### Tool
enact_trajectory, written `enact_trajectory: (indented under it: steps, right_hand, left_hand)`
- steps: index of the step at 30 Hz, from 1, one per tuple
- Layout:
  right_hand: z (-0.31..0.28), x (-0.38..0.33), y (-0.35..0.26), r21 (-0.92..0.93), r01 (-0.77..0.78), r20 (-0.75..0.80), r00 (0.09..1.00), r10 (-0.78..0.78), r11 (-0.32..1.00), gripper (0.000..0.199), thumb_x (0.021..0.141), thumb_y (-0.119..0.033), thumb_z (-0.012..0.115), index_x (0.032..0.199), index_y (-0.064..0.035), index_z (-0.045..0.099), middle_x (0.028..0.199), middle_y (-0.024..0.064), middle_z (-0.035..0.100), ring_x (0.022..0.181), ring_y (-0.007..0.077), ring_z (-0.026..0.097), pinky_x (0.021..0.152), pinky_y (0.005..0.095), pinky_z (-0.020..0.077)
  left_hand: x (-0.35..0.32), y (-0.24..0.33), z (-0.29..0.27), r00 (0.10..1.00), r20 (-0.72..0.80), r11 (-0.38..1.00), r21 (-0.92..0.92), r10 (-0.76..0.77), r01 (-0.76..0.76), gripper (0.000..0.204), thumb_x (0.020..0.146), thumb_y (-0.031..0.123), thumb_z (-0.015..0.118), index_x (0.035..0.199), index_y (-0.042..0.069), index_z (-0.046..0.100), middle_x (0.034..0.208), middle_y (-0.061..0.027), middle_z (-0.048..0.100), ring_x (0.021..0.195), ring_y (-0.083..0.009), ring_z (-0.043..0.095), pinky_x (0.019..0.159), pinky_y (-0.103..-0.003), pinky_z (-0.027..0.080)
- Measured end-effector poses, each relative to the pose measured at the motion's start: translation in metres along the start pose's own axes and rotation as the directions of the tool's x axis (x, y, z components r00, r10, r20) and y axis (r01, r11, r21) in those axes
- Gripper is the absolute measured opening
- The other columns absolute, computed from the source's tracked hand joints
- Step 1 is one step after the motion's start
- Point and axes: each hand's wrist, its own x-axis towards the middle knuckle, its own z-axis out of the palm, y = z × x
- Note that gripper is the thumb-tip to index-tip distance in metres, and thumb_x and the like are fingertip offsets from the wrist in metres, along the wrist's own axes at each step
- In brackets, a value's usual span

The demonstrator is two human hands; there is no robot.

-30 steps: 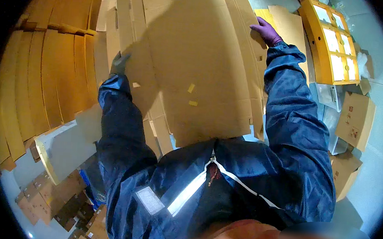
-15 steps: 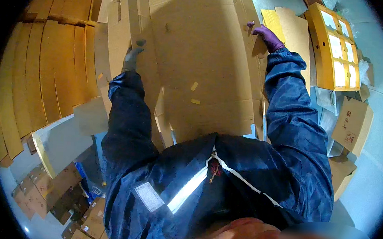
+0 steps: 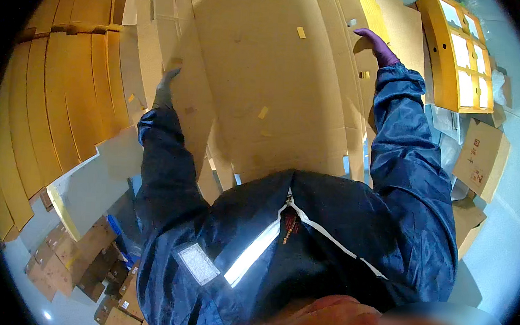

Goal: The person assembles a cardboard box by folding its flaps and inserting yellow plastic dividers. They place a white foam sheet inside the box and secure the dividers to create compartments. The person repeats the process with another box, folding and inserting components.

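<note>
A large flattened cardboard sheet (image 3: 259, 85) lies in front of me, with folded panels along both sides. On its left panel, near the edge, rests my left hand (image 3: 166, 87) in a grey glove. Its visible fingers are stretched out, and the rest is partly hidden. My right hand (image 3: 381, 49) wears a purple glove and is over the right side panel (image 3: 343, 54), beside a cut-out slot. One digit points inward, stretched out; the other fingers are mostly out of sight. Small yellowish scraps (image 3: 263, 112) show on the sheet.
Tall cardboard sheets (image 3: 55, 102) line the left side. A pale board (image 3: 95, 182) juts out below them, with several brown boxes (image 3: 67, 252) lower left. At right are a yellow case with white panels (image 3: 460, 49) and a closed carton (image 3: 480, 158).
My hands have moved apart: the left outward to the left, the right outward and slightly down. The sheet's side panels are spread wider. A yellowish scrap now shows near the sheet's far part.
</note>
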Motion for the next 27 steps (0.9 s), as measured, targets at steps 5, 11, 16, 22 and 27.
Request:
enact_trajectory:
  steps: [5,11,16,22,27]
  right_hand:
    - [0.026,-0.037,-0.032,0.065,-0.127,0.076,0.99,0.122,0.99,0.054,0.08,-0.05,0.071,0.119,-0.0127,0.063,0.105,0.0091,0.064,0.093,0.0211,0.063,0.081,0.0392,0.0532]
    - [0.048,-0.049,-0.049,0.255,-0.18,0.108,0.982,0.157,0.95,0.052,0.082,-0.042,0.072,0.122,-0.0107,0.061,0.109,0.0136,0.068,0.086,0.0268,0.069,0.072,0.0389,0.058]
    - [0.041,-0.018,-0.028,0.11,-0.257,0.211,0.95,0.23,0.96,0.06,0.083,-0.048,0.067,0.131,-0.0138,0.056,0.112,0.0092,0.063,0.099,0.0256,0.06,0.085,0.042,0.0516]
    - [0.029,0.025,0.004,-0.023,0.075,-0.104,0.992,-0.077,0.997,0.059,0.091,-0.034,0.055,0.141,-0.0043,0.044,0.132,0.0143,0.057,0.119,0.0275,0.055,0.104,0.0374,0.0414]
    - [0.079,0.031,0.047,-0.787,0.095,-0.352,0.744,-0.569,0.61,0.069,0.083,-0.046,0.07,0.123,0.0035,0.046,0.117,0.0261,0.056,0.11,0.0437,0.055,0.095,0.05,0.0457]
  left_hand:
    - [-0.008,0.003,0.041,0.992,-0.093,0.994,0.051,-0.088,0.093,0.051,0.094,0.034,0.059,0.136,0.006,0.051,0.121,-0.0146,0.065,0.107,-0.03,0.064,0.09,-0.043,0.055]
    - [-0.008,0.012,0.019,0.993,-0.099,0.997,-0.048,-0.063,0.059,0.046,0.094,0.036,0.06,0.13,0.007,0.058,0.115,-0.012,0.067,0.099,-0.0269,0.066,0.085,-0.041,0.055]
    - [-0.003,0.011,0.003,0.989,-0.138,0.998,-0.045,-0.057,0.051,0.05,0.095,0.038,0.057,0.135,0.009,0.052,0.124,-0.0127,0.063,0.105,-0.0311,0.064,0.087,-0.043,0.054]
    - [0.015,0.004,-0.008,0.941,-0.288,0.899,0.436,0.177,-0.035,0.061,0.095,0.04,0.055,0.147,0.011,0.041,0.136,-0.0177,0.056,0.113,-0.0348,0.061,0.094,-0.044,0.051]
    - [0.06,-0.053,0.004,0.705,-0.274,0.042,0.944,0.654,0.327,0.076,0.091,0.043,0.06,0.148,0.001,0.032,0.143,-0.0235,0.046,0.125,-0.0425,0.05,0.104,-0.054,0.041]
